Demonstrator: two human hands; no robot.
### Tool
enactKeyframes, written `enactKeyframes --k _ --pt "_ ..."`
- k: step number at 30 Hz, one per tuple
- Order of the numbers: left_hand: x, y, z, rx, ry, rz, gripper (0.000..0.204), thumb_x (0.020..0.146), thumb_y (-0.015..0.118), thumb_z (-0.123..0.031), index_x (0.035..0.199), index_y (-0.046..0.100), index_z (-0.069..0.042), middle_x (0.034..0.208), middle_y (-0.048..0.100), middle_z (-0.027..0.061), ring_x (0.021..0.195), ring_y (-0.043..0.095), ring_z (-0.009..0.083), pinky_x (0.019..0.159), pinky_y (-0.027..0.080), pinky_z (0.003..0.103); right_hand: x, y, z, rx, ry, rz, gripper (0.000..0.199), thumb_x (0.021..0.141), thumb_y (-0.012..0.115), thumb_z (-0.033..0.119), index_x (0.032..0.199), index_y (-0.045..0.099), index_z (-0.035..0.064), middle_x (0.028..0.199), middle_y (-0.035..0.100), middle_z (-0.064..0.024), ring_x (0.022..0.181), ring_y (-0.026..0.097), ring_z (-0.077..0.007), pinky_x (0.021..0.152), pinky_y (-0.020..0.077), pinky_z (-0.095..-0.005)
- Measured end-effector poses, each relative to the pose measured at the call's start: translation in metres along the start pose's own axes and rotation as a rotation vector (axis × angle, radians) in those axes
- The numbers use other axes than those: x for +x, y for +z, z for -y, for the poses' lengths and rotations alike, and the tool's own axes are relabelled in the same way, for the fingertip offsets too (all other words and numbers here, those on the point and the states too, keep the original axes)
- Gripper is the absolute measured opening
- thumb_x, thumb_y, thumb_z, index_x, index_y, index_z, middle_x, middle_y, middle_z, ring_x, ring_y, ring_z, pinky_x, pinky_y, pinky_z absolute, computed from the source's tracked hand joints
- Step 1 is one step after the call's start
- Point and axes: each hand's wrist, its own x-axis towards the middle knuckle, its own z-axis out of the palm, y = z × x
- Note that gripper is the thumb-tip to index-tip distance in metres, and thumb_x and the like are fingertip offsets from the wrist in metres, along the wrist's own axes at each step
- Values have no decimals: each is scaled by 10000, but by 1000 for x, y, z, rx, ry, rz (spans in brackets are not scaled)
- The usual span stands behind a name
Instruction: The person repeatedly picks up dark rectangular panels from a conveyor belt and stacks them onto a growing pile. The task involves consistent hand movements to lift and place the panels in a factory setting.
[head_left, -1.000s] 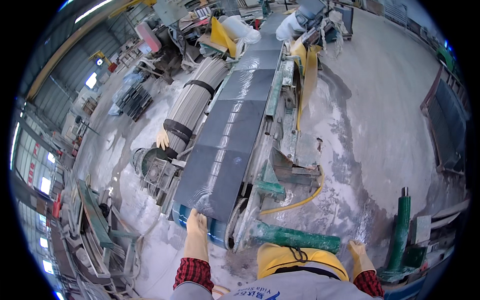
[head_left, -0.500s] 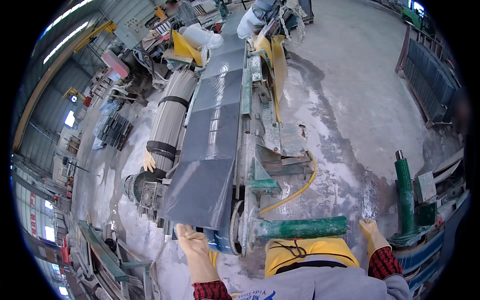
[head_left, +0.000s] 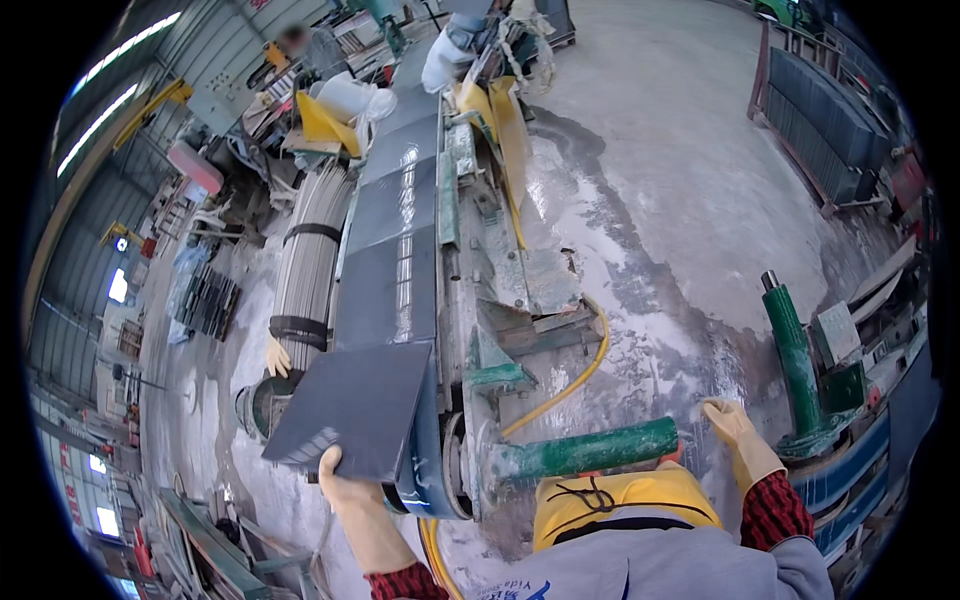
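Note:
At the near end of the conveyor, my gloved left hand (head_left: 352, 500) grips the near edge of a dark grey stone tile (head_left: 350, 408), thumb on top and the other fingers hidden beneath. The tile lies askew, overhanging the left side of the blue belt (head_left: 426, 445). Behind it, a row of more dark tiles (head_left: 385, 290) runs up the conveyor, wet and shiny. My gloved right hand (head_left: 732, 428) is held away on the right with its fingers curled in and nothing visible in them. It is apart from the green horizontal cylinder (head_left: 590, 447) beside it.
An upright green post (head_left: 793, 345) stands at my right. A yellow hose (head_left: 570, 380) curves over the wet floor. Left of the conveyor lie a strapped bundle of strips (head_left: 308, 240) and a loose glove (head_left: 278, 355). A slab rack (head_left: 820, 110) stands far right; a person (head_left: 325, 50) is far back.
The near tile has swung to the left, out of line with the row, with my left hand gripping its edge. The view has shifted a little. My right hand stays beside the green cylinder.

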Motion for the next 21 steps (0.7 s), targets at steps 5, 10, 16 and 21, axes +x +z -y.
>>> enactKeyframes --k 5,10,16,21 --pt "-49 58 12 111 -69 -28 717 579 608 -97 1278 527 37 1272 588 201 1162 558 411 1036 437 527 17 3 -49 584 -89 -2 390 928 620 331 1193 668 50 1032 714 -67 917 652 -138 781 507 -289" --pt "-86 110 91 139 -194 89 712 577 600 -96 1271 524 41 1247 597 200 1129 571 404 1010 462 500 -46 1 130 981 -138 488 633 949 582 442 1409 454 26 1351 552 -184 1233 532 -292 1050 401 -419" --pt "-120 180 242 334 -691 315 673 590 582 -83 1249 533 47 1195 618 215 1060 604 415 978 489 519 -92 -65 134 1681 -173 940 655 965 508 485 1435 388 46 1524 344 -156 1378 365 -317 1131 273 -565" --pt "-186 244 382 598 -1159 460 637 591 561 -41 1215 540 81 1141 639 239 1008 637 427 892 540 516 -197 -161 54 1370 -46 24 360 924 544 157 1265 584 46 1225 619 -136 1109 582 -221 979 422 -421"
